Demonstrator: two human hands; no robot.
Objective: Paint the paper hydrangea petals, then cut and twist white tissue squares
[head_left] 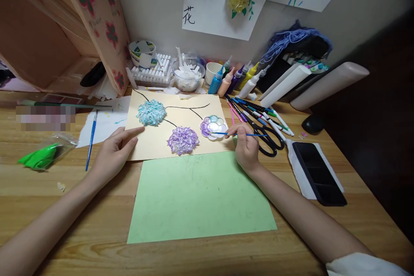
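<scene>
My right hand (245, 148) is closed around a thin blue paintbrush (237, 134), whose tip touches the purple paint in a flower-shaped palette (216, 128). That palette sits on the right part of a cream paper (152, 145). Two textured flowers stand out from the paper: a blue-and-white one (151, 113) at upper left and a purple-and-white one (183, 140) lower down, with dark branch lines between them. At the paper's left edge rests my left hand (115, 151), fingers stretched out and holding nothing.
A green sheet (203, 198) lies in front. Black scissors (268, 140) and several pens are right of the palette, then a phone (318, 172). Paint bottles (225, 83), a bowl of paper scraps (188, 75) and markers (155, 71) line the back. Another brush (92, 140) lies left.
</scene>
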